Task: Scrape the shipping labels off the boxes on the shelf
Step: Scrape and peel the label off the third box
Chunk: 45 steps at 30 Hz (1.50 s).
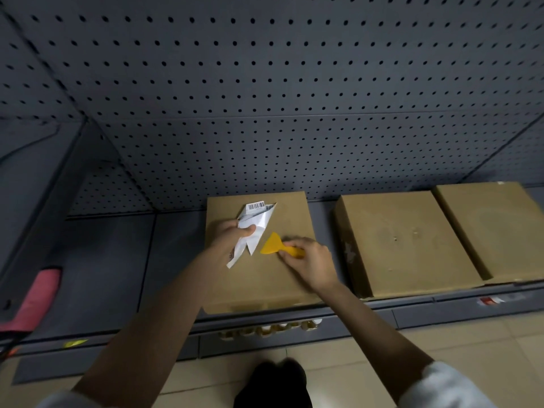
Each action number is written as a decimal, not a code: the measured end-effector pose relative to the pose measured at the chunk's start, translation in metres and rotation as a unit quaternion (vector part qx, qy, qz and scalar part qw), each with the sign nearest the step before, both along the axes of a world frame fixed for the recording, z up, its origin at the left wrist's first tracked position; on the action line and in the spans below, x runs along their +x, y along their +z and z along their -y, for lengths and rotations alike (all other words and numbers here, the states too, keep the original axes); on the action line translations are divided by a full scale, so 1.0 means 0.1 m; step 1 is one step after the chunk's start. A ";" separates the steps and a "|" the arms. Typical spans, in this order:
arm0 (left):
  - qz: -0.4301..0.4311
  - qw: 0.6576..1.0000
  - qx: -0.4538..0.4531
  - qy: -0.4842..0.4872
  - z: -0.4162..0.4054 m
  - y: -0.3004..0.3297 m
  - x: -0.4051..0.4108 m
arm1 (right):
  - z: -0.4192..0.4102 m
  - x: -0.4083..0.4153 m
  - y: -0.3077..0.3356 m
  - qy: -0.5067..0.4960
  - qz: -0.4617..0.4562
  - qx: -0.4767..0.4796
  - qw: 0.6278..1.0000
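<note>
My left hand [228, 235] has its fingers and thumb curled round a crumpled white shipping label [254, 226], pinching it near its middle; a barcode shows at the label's upper end and a torn strip hangs down below my grip. I cannot tell whether any part of the label is still stuck to the cardboard. My right hand [309, 262] grips the handle of a yellow plastic scraper [275, 245], fingers wrapped round the handle, with the wide blade pointing toward the label and lying low over the box top, just beside the label's lower points.

Both hands are over the nearest box [256, 278], a flat brown carton that I take as my landmark. The label is held above its upper left part, the scraper about its middle. To the right of that box, a little apart, lies a second box [409, 240] with pale scuffed patches on its top, and a third box [494, 225] sits touching that one on its far side. All three rest on the dark grey shelf [117, 260]. Behind the landmark box rises a grey pegboard wall [265, 98]. Well to its left, at the shelf's edge, is a pink object [38, 298]. Below it, beige floor tiles [338, 387] and my white sleeve cuffs show.
</note>
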<state>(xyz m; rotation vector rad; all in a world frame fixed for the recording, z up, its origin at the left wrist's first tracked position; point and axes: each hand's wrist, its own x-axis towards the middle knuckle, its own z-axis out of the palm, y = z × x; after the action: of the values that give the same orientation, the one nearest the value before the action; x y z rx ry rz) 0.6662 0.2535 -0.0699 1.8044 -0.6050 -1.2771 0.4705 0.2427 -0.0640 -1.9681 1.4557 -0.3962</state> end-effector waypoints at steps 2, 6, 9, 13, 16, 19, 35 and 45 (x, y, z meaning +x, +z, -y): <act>0.010 1.000 -0.008 -0.005 -0.02 0.02 -0.01 | -0.01 0.02 0.00 0.008 -0.001 -0.005 1.000; -0.032 0.999 -0.022 -0.008 -0.04 0.05 -0.04 | -0.04 0.25 0.06 0.045 0.007 -0.005 0.999; -0.038 0.999 -0.025 0.001 -0.05 0.04 -0.01 | -0.05 0.26 0.08 0.052 0.004 -0.003 0.999; -0.017 1.000 -0.016 0.015 -0.06 -0.01 0.02 | -0.03 0.11 0.05 0.037 -0.012 -0.008 0.999; -0.023 1.000 -0.017 0.012 -0.06 -0.02 0.02 | -0.01 0.25 0.06 0.033 -0.003 -0.006 0.999; -0.011 0.999 -0.043 0.018 -0.06 -0.01 0.01 | 0.04 0.36 0.08 0.037 0.006 -0.002 0.999; -0.046 0.996 -0.045 0.058 -0.03 -0.09 0.19 | 0.08 0.02 -0.04 -0.013 0.040 0.012 0.999; 0.042 0.993 -0.109 0.004 -0.08 -0.15 0.22 | 0.29 0.39 0.02 0.027 0.020 0.016 0.999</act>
<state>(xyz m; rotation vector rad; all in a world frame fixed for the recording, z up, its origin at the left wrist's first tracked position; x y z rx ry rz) 0.6880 0.2611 -0.0845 1.6844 -0.7532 -1.0885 0.5099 0.2140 -0.0619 -1.9578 1.3722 -0.3837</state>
